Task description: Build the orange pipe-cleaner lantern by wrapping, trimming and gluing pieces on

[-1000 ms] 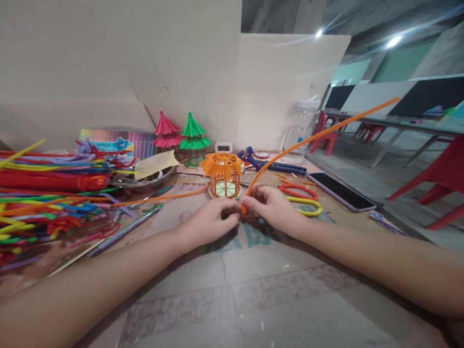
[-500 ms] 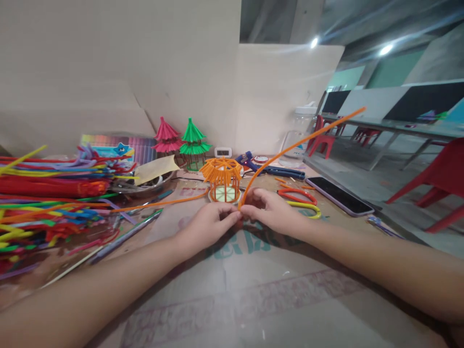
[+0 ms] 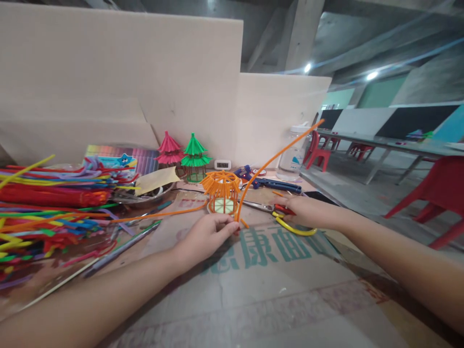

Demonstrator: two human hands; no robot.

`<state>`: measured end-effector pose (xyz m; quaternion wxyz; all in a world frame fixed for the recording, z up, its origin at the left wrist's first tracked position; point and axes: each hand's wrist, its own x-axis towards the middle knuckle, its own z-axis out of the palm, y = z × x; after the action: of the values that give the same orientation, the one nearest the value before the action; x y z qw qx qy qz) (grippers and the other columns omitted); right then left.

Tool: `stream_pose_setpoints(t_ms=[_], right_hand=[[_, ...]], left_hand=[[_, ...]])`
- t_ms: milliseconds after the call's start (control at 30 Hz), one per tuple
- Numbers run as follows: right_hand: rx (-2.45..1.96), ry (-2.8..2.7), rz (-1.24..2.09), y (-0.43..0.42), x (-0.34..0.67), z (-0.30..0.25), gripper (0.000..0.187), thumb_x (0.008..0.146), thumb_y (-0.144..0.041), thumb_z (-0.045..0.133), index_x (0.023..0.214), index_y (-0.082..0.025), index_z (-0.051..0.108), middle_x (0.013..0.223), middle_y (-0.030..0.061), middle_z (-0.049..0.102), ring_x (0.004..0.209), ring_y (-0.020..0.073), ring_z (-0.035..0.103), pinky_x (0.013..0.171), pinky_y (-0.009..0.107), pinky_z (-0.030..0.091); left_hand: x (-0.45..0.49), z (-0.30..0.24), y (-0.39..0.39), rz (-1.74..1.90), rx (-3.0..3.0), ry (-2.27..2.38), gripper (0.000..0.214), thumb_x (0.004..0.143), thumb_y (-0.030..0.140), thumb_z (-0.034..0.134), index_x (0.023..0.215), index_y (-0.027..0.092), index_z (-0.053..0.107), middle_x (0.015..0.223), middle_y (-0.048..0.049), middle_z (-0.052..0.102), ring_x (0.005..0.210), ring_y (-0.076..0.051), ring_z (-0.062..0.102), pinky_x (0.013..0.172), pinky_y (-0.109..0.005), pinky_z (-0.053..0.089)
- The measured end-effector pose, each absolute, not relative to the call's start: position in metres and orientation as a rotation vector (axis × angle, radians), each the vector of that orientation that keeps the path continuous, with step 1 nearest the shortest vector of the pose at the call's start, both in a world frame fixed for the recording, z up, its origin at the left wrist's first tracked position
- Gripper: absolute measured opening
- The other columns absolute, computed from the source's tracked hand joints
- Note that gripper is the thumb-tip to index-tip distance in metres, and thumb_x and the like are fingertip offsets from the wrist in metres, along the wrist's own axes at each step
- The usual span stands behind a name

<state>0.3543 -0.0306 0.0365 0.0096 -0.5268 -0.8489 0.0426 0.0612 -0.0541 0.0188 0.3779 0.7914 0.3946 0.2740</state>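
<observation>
I judge the step in hand as fetching the silver-bladed scissors with red and yellow loop handles (image 3: 267,208); my left hand (image 3: 206,235) pinches the thin orange fuzzy pipe cleaner (image 3: 275,153) by its lower end, near the orange open-sided pipe-cleaner pavilion (image 3: 220,184); its long axis curves upward, free tip pointing right; my right hand (image 3: 313,212) covers the red handle, grip tightness I cannot tell; next calls for seating fingers in the loops.
</observation>
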Motion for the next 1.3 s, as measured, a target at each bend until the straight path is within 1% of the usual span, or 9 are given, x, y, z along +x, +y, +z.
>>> stream_pose_setpoints(t_ms=[167, 333, 400, 500, 600, 700, 900, 1100, 1300], right_hand=[[-1.678, -2.652, 0.153, -0.03, 0.358, 0.032, 0.058, 0.072, -0.027, 0.062, 0.13, -0.027, 0.058, 0.125, 0.0094, 0.061, 0.1, 0.0258, 0.062, 0.079, 0.029, 0.047], [-1.602, -2.637, 0.23, -0.033, 0.362, 0.035, 0.022, 0.081, -0.022, 0.05, 0.097, -0.02, 0.064, 0.1, 0.0093, 0.066, 0.083, 0.0225, 0.059, 0.075, 0.03, 0.044], [-1.575, -2.643, 0.288, -0.033, 0.367, 0.039, 0.019, 0.085, -0.025, 0.047, 0.094, -0.02, 0.064, 0.095, 0.0081, 0.067, 0.08, 0.0225, 0.059, 0.073, 0.031, 0.044], [-1.491, -2.694, 0.519, -0.034, 0.383, 0.048, 0.035, 0.087, -0.041, 0.053, 0.115, -0.023, 0.064, 0.111, 0.0082, 0.067, 0.097, 0.0271, 0.061, 0.084, 0.036, 0.047], [-1.577, -2.648, 0.638, -0.035, 0.402, 0.06, 0.063, 0.083, -0.055, 0.061, 0.139, -0.025, 0.052, 0.141, 0.0105, 0.053, 0.126, 0.0338, 0.05, 0.105, 0.043, 0.038], [-1.57, -2.675, 0.745, -0.039, 0.41, 0.07, 0.065, 0.086, -0.055, 0.059, 0.143, -0.026, 0.048, 0.146, 0.0098, 0.048, 0.132, 0.0329, 0.045, 0.109, 0.042, 0.034], [-1.284, -2.765, 0.949, -0.054, 0.375, 0.078, 0.049, 0.09, -0.051, 0.054, 0.129, -0.023, 0.057, 0.111, 0.0074, 0.064, 0.101, 0.0253, 0.06, 0.086, 0.034, 0.047], [-1.228, -2.676, 0.886, -0.059, 0.353, 0.066, 0.043, 0.09, -0.055, 0.05, 0.116, -0.021, 0.055, 0.102, 0.0067, 0.059, 0.09, 0.0233, 0.056, 0.075, 0.032, 0.045], [-1.239, -2.652, 0.881, -0.061, 0.346, 0.059, 0.042, 0.09, -0.054, 0.051, 0.116, -0.021, 0.053, 0.102, 0.0054, 0.058, 0.087, 0.0211, 0.054, 0.07, 0.029, 0.042]], left_hand=[[0.059, 0.019, -0.055, 0.768, 2.066, 1.023, 0.032, 0.091, 0.039, 0.05, 0.081, 0.015, 0.069, 0.078, -0.0035, 0.071, 0.073, -0.015, 0.063, 0.067, -0.023, 0.046], [0.06, 0.022, -0.055, 0.809, 2.013, 1.052, 0.032, 0.091, 0.038, 0.05, 0.08, 0.015, 0.069, 0.078, -0.0039, 0.072, 0.075, -0.016, 0.065, 0.071, -0.024, 0.048], [0.06, 0.023, -0.055, 0.849, 1.98, 1.067, 0.032, 0.09, 0.039, 0.051, 0.078, 0.015, 0.069, 0.078, -0.0042, 0.072, 0.076, -0.017, 0.065, 0.072, -0.025, 0.048], [0.059, 0.022, -0.055, 0.912, 1.944, 1.042, 0.033, 0.089, 0.041, 0.053, 0.076, 0.015, 0.069, 0.079, -0.0047, 0.072, 0.076, -0.017, 0.065, 0.073, -0.026, 0.049], [0.059, 0.016, -0.052, 0.944, 1.911, 0.995, 0.033, 0.09, 0.042, 0.053, 0.077, 0.015, 0.068, 0.08, -0.0046, 0.072, 0.076, -0.016, 0.064, 0.073, -0.026, 0.049], [0.058, 0.011, -0.05, 0.958, 1.894, 0.973, 0.032, 0.091, 0.04, 0.053, 0.079, 0.015, 0.068, 0.081, -0.0046, 0.071, 0.077, -0.016, 0.064, 0.072, -0.025, 0.049], [0.059, 0.017, -0.053, 0.918, 1.939, 0.993, 0.03, 0.09, 0.037, 0.053, 0.078, 0.014, 0.068, 0.079, -0.004, 0.071, 0.076, -0.015, 0.064, 0.072, -0.024, 0.047], [0.06, 0.024, -0.059, 0.876, 2.049, 1.023, 0.027, 0.089, 0.032, 0.052, 0.076, 0.015, 0.069, 0.076, -0.0023, 0.071, 0.074, -0.015, 0.063, 0.072, -0.023, 0.047], [0.059, 0.025, -0.06, 0.845, 2.125, 1.039, 0.022, 0.086, 0.027, 0.054, 0.076, 0.017, 0.071, 0.078, -0.0013, 0.072, 0.076, -0.016, 0.064, 0.075, -0.024, 0.047]])
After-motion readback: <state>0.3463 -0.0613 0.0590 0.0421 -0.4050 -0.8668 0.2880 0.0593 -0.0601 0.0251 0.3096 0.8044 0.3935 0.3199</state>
